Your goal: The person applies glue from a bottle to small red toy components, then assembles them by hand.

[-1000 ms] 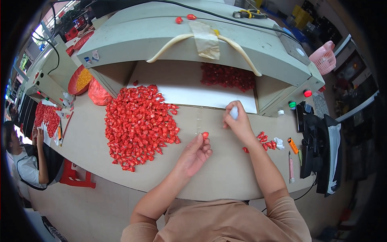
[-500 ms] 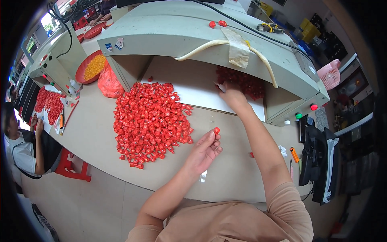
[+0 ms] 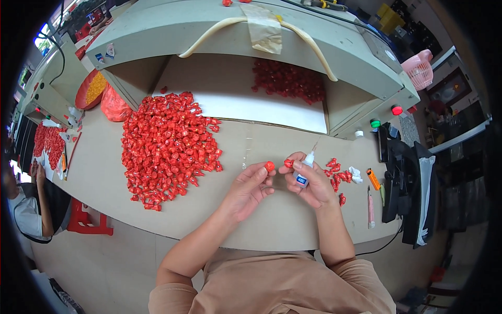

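In front of my chest, my left hand [image 3: 244, 192] pinches a small red plastic piece [image 3: 269, 166] between thumb and fingertips. Close to its right, my right hand [image 3: 317, 189] grips a small white glue bottle [image 3: 303, 173] with a thin needle tip pointing up and away. The same hand also pinches a second red piece [image 3: 288, 163] at its fingertips. The two red pieces are apart. A large heap of red pieces [image 3: 167, 152] spreads over the table to the left of my hands.
An open-fronted grey cabinet [image 3: 209, 29] stands ahead, with more red pieces [image 3: 287, 81] inside. Several loose red pieces [image 3: 337, 175], an orange lighter [image 3: 373, 179] and a pink pen-like tool [image 3: 371, 209] lie to the right, beside a black monitor [image 3: 413, 193]. Another person [image 3: 31, 204] sits far left.
My right hand has come out of the cabinet toward me, and now shows the glue bottle and a red piece. My left hand keeps its red piece. The view has shifted.
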The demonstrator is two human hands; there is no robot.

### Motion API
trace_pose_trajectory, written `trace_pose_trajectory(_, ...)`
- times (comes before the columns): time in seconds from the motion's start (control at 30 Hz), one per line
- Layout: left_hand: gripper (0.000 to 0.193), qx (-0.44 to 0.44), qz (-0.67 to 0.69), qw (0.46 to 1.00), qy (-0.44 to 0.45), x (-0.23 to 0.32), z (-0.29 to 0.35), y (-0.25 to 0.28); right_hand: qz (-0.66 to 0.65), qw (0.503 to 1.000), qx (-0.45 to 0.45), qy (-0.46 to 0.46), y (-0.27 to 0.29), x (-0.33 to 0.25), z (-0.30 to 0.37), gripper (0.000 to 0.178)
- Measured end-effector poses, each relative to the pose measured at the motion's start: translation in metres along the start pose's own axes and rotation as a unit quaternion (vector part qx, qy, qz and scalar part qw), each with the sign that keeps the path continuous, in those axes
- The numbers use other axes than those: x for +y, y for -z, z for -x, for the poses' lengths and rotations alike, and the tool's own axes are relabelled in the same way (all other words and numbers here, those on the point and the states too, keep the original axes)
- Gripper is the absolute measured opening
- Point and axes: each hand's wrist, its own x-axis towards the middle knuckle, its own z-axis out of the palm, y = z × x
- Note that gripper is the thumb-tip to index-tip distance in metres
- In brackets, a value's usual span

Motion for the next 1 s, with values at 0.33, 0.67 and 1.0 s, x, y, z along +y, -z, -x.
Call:
trace_pose_trajectory(0.33,0.022,0.044,-0.071,0.996,-0.018,-0.01,-0.002,0.002,0.177,0.98,0.038,0.084,0.002,0.004,0.008,0.014)
trace_pose_trajectory(0.67,0.021,0.072,-0.13,0.987,-0.067,-0.01,-0.004,0.0,0.492,0.823,0.089,0.269,-0.011,0.009,0.01,0.014)
trace_pose_trajectory(1.0,0.016,0.062,-0.326,0.924,-0.19,-0.012,0.002,0.001,0.502,0.823,0.083,0.253,-0.011,0.011,0.011,0.014)
